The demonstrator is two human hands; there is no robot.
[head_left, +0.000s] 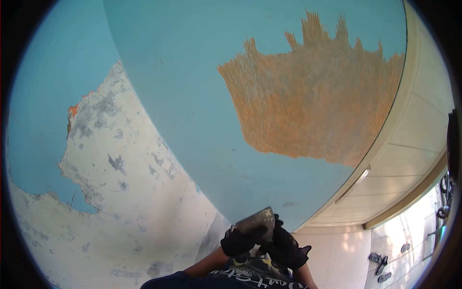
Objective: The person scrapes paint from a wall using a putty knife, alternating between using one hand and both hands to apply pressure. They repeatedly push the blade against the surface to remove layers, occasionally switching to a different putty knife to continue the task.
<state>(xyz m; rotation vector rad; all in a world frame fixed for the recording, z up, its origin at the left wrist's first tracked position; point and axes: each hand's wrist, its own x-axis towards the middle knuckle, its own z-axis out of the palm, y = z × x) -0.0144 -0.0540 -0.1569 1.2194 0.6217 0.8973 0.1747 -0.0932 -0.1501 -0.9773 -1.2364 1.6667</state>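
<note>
Scraping looks like the step in hand: the scraper sits low in the view, its blade against the blue painted wall below the scraped orange patch. Both gloved hands, left hand and right hand, are closed around its handle. Judging by this, a shallow blade angle and steady two-handed pressure toward the patch's edge would lift paint cleanly without gouging; the flaking white wall stands left.
</note>
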